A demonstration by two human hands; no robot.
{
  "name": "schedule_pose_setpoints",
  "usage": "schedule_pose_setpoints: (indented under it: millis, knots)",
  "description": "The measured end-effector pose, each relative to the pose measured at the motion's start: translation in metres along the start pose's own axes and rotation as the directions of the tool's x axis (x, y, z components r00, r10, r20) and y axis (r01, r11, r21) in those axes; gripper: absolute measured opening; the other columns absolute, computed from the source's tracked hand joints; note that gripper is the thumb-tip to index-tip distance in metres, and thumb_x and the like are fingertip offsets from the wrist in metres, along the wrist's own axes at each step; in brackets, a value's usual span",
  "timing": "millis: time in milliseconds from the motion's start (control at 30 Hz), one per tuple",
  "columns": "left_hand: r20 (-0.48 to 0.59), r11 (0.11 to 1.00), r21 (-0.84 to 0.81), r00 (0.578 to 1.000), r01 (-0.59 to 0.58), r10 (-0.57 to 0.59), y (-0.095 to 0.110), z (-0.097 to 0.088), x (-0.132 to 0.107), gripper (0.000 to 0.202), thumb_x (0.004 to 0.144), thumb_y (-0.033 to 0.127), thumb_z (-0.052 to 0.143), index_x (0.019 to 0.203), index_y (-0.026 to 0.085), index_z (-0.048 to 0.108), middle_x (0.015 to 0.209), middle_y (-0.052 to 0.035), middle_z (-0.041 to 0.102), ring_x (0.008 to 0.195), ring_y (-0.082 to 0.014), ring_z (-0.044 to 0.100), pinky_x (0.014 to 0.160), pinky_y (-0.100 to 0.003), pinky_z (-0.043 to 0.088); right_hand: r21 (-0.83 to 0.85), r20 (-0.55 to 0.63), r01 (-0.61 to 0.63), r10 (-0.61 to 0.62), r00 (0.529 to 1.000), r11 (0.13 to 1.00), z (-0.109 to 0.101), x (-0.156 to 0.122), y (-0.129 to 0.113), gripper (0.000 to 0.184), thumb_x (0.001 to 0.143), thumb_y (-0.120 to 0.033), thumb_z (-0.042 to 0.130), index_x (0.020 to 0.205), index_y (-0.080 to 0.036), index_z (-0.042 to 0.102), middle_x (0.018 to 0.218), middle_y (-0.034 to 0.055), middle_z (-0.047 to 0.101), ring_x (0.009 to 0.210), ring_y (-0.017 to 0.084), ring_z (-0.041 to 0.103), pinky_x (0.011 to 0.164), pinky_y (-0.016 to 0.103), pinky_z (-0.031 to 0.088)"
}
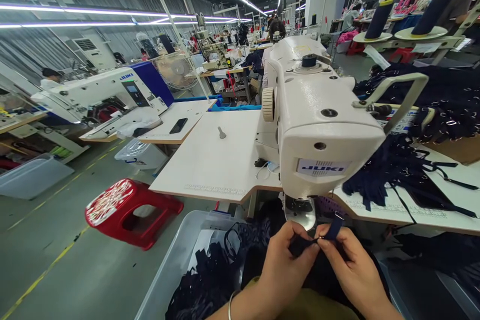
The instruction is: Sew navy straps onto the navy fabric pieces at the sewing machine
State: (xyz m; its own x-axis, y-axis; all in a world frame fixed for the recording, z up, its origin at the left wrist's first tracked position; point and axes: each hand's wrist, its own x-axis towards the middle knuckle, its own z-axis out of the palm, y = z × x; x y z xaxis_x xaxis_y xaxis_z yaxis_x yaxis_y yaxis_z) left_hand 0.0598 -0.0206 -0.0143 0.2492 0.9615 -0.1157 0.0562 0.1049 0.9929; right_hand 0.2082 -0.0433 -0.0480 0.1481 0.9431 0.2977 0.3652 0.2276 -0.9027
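Both my hands meet just below the head of a white Juki sewing machine (318, 110). My left hand (285, 265) is closed in a pinch on a narrow dark navy strap (332, 232). My right hand (350, 265) pinches the same strap from the other side, and its end sticks up between my fingers. The strap sits right under the machine's needle area (300, 210). A thin bracelet (229, 305) circles my left wrist. Dark fabric lies under my hands.
A pile of navy straps (401, 170) covers the white table (213, 160) to the right of the machine. A clear bin (176, 265) with more dark pieces stands at lower left. A red stool (127, 210) stands on the floor. Other machines and workers fill the hall behind.
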Motion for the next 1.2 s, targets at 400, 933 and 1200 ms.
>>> schedule_pose_setpoints:
  millis: [400,933,1200]
  knots:
    - [-0.089,0.984,-0.127,0.987,0.124,-0.136,-0.008,-0.005,0.009,0.026,0.076,0.033,0.068,0.084,0.02,0.046,0.074,0.0049,0.052,0.053,-0.0097,0.056,0.048,-0.022,0.049,-0.178,0.241,-0.056,0.099,0.965,0.982,0.006,0.034,-0.006,0.015,0.093,-0.034,0.047,0.104,-0.027,0.054,0.099,0.0039,0.056,0.094,0.021,0.056,0.081,0.035,0.046]
    - [0.567,-0.092,0.748,0.561,-0.657,0.603,-0.014,-0.045,0.019,0.034,0.096,0.018,0.05,0.129,0.022,0.054,0.124,-0.0019,0.063,0.121,-0.0149,0.05,0.104,-0.03,0.031,0.171,0.257,-0.426,0.377,0.89,0.889,0.009,0.053,-0.001,0.032,0.086,-0.042,0.057,0.112,-0.027,0.045,0.091,-0.0017,0.047,0.082,0.016,0.047,0.078,0.028,0.044]
    - [0.471,-0.006,0.813,0.65,-0.583,0.597,-0.017,-0.038,0.018,0.031,0.097,0.021,0.049,0.126,0.029,0.056,0.123,0.001,0.063,0.117,-0.0152,0.053,0.094,-0.03,0.034,0.103,0.128,-0.291,0.278,0.952,0.951,0.002,0.065,0.007,0.027,0.088,-0.047,0.05,0.08,-0.021,0.055,0.074,-0.0003,0.054,0.072,0.017,0.053,0.067,0.028,0.047]
